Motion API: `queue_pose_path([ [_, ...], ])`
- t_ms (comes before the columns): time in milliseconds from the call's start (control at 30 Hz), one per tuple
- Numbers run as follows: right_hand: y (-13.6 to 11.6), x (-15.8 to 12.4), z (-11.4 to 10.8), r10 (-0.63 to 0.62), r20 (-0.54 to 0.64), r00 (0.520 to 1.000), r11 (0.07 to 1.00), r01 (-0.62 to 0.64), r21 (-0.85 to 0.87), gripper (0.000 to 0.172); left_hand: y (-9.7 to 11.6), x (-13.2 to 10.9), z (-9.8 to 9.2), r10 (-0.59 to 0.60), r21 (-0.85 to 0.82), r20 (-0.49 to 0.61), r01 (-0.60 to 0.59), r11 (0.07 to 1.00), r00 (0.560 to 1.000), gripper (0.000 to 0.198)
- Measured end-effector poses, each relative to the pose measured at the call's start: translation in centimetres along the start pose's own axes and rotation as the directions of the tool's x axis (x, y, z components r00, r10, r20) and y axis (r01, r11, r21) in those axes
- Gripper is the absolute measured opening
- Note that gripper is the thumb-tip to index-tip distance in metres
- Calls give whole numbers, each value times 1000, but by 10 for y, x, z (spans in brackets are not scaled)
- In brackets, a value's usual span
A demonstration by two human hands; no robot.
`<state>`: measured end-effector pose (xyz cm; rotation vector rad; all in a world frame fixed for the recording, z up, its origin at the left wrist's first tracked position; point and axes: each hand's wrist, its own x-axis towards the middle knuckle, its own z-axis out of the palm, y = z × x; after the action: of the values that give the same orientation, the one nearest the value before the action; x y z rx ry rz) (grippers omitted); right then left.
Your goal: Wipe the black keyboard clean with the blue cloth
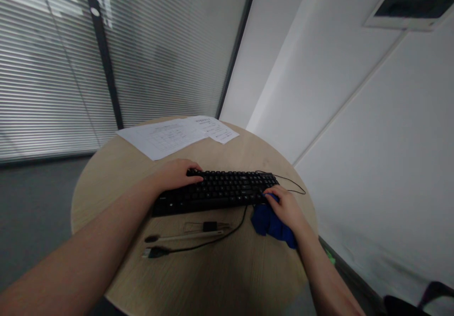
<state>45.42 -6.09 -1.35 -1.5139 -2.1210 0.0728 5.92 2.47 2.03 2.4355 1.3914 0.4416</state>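
Note:
A black keyboard (227, 188) lies across the middle of the round table. My left hand (179, 173) grips its left part, the thumb over the keys and the other fingers at the far edge. At the right end of the keyboard, my right hand (284, 207) is closed on a blue cloth (267, 221), pressing a bit of it against the keys. The rest of the cloth hangs bunched below the palm onto the tabletop. In front of the keyboard lie a slim brush (187, 236) with a dark tip and a cable with a USB plug (156, 252).
A small clear tool (209, 226) with a black middle lies between brush and keyboard. Printed sheets (170, 136) cover the far side of the wooden table (248, 153). A thin cord (296, 183) loops near the right edge. Blinds stand behind, a white wall right.

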Motion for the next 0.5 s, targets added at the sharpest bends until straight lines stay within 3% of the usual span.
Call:
queue_pose_path([
  [233,-11,3,2,-85,86,993,993,92,-76,24,-2,1,1,29,-19,-2,-29,999,1000,45],
  [500,-13,2,2,-83,92,992,991,92,-96,23,-1,1,2,3,-21,6,-3,1000,1000,47],
])
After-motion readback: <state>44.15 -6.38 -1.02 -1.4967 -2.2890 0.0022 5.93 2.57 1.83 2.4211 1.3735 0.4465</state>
